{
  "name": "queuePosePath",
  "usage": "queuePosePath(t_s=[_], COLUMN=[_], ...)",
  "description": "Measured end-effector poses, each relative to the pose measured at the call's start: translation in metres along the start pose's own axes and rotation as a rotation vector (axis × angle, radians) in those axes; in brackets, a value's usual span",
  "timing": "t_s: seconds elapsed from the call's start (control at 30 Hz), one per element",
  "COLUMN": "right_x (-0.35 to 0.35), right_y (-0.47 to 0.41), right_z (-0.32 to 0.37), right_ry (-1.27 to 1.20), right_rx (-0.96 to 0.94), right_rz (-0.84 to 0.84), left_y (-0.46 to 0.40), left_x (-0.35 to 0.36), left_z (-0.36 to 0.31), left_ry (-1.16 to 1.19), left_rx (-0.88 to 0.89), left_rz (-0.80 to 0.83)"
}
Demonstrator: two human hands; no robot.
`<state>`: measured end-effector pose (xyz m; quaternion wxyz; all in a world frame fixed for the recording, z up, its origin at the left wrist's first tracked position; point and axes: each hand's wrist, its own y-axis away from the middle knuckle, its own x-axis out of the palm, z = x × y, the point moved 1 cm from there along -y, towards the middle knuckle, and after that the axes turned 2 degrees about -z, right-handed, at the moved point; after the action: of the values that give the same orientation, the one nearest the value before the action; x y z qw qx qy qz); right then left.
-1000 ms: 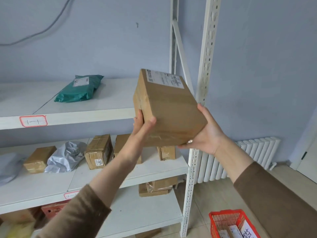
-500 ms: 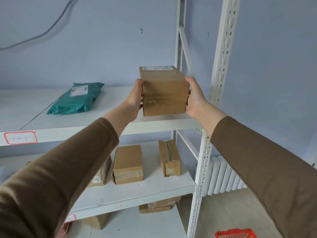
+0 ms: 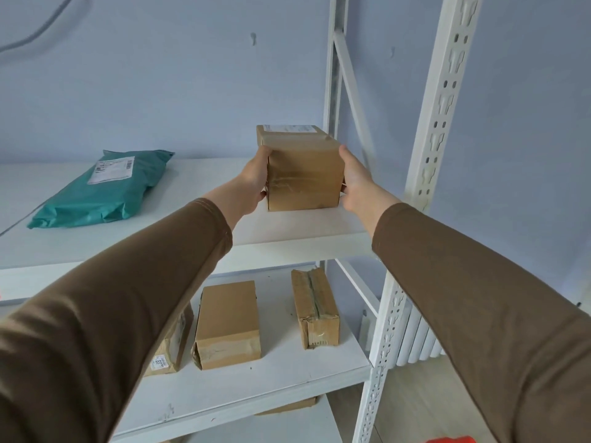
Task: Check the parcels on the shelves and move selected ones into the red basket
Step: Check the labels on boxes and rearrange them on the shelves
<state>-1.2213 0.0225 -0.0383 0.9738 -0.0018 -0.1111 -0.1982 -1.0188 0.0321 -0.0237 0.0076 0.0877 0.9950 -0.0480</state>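
Note:
A brown cardboard box with a white label on top stands upright on the top shelf, near its right end. My left hand presses its left side and my right hand presses its right side. Only a sliver of the red basket shows at the bottom edge, on the floor to the right of the shelving.
A teal mailer bag lies at the left of the top shelf. On the middle shelf lie three brown boxes: and, behind my left sleeve. A white perforated upright stands right of the hands; a radiator is behind it.
The box went from tilted in mid-air in front of the shelving to standing flat on the top shelf, both hands still on its sides. The basket slid nearly out of view.

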Motion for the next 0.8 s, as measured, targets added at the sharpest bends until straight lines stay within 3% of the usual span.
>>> queuePosePath(t_s=[0.13,0.2,0.33,0.4,0.5,0.57,0.67,0.8], right_x=[0.003,0.001,-0.014,-0.029,-0.055,-0.075,-0.105,-0.134], right_y=[0.015,0.036,0.102,0.137,0.171,0.176,0.167,0.136], right_z=[-0.002,-0.001,-0.018,-0.043,-0.090,-0.123,-0.170,-0.223], right_ry=[0.073,0.147,0.309,0.363,0.450,0.489,0.491,0.538], right_rx=[-0.002,-0.102,-0.646,-0.887,-1.099,-1.108,-0.980,-0.750], right_rz=[0.021,-0.023,-0.111,-0.089,-0.060,-0.045,-0.057,-0.068], left_y=[0.006,0.019,0.073,0.106,0.144,0.160,0.165,0.137], left_x=[0.001,0.003,0.011,0.018,0.029,0.035,0.037,0.039], left_z=[0.003,0.001,0.003,0.020,0.072,0.114,0.175,0.243], left_ry=[-0.032,-0.059,-0.074,-0.137,-0.281,-0.349,-0.429,-0.406], left_rx=[-0.003,0.064,0.434,0.672,0.817,0.827,0.784,0.475], left_rz=[-0.027,-0.068,-0.162,-0.124,-0.018,0.038,0.098,0.058])
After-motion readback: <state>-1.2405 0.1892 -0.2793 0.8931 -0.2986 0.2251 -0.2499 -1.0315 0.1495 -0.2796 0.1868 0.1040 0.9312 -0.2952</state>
